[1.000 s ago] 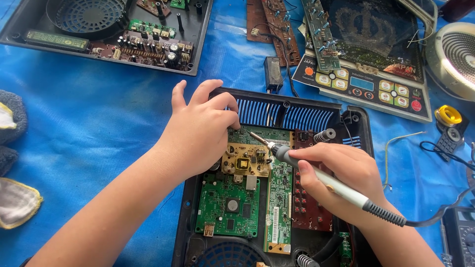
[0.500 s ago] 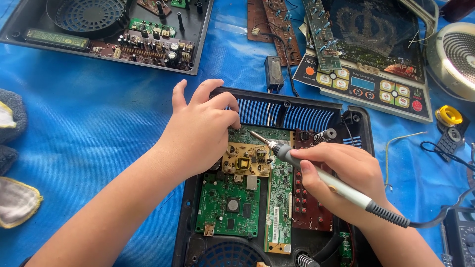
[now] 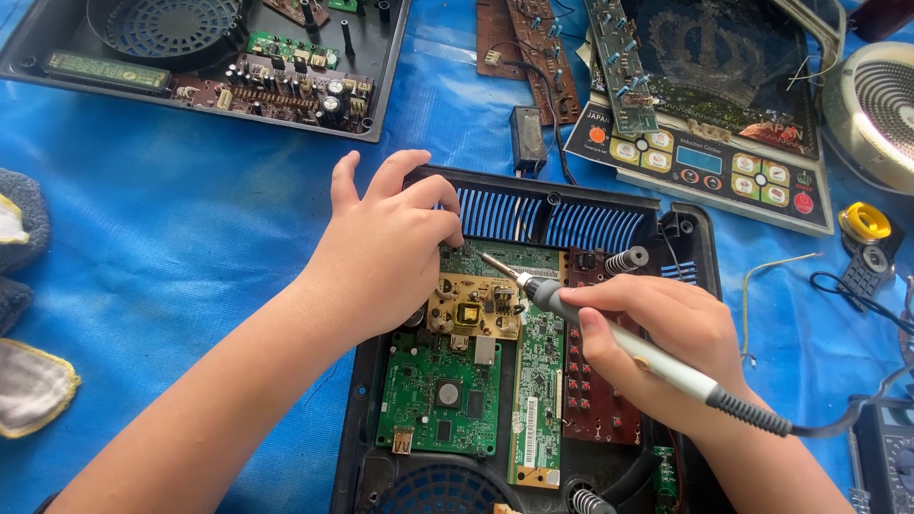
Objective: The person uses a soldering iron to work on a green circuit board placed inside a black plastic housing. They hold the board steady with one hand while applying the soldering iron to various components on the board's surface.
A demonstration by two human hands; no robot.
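Note:
An open black plastic appliance case (image 3: pixel 666 221) lies on the blue sheet, holding several circuit boards: a green one (image 3: pixel 440 400), a tan one (image 3: pixel 473 307) and a dark red one (image 3: pixel 590 400). My left hand (image 3: pixel 381 252) rests on the case's upper left, fingertips curled on the top edge of the boards. My right hand (image 3: pixel 666 333) grips a soldering iron (image 3: pixel 609 328) like a pen. Its metal tip points up-left and touches the board area just above the tan board.
A second opened case with a fan grille and boards (image 3: pixel 209 48) lies at top left. A cooktop control panel (image 3: pixel 714 162), loose brown boards (image 3: pixel 533 38), a coil (image 3: pixel 881 105) and a yellow solder reel (image 3: pixel 864 221) sit at the right. Cloth (image 3: pixel 24 381) lies at the left edge.
Both hands hold almost the same pose. The view has shifted only slightly, and the iron's tip stays at the same spot on the boards.

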